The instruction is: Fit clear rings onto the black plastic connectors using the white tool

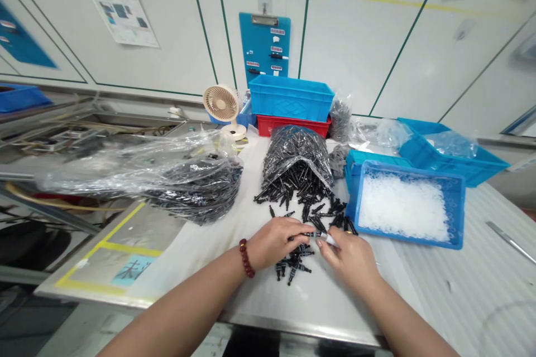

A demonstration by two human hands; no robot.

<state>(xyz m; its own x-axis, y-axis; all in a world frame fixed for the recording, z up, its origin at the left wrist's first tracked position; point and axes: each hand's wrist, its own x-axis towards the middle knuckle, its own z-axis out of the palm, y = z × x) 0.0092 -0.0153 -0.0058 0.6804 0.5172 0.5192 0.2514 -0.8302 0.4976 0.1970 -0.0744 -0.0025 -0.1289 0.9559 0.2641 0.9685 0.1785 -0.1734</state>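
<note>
Holding a small black plastic part (307, 234) between them, the left hand (274, 242) and the right hand (349, 256) meet low over the white desk (268, 295), just in front of a loose scatter of the same black parts (293, 268). The left hand pinches the dark body with thumb and fingers; the right hand grips a small white piece (330, 240) at the part's other end, fingers curled closed around it. More of these parts spill from an open clear bag (295, 150) behind the hands, and a blue tray of white pieces (404, 206) sits just to the right.

Judging by its look, the part is light, rigid moulded plastic, slim and rod-like, so it probably rolls and slips easily under the fingertips. A fingertip pinch across the thicker middle of the body seems the surest hold, leaving the end free. The white piece looks tiny and easy to drop, best held near its tip.
</note>
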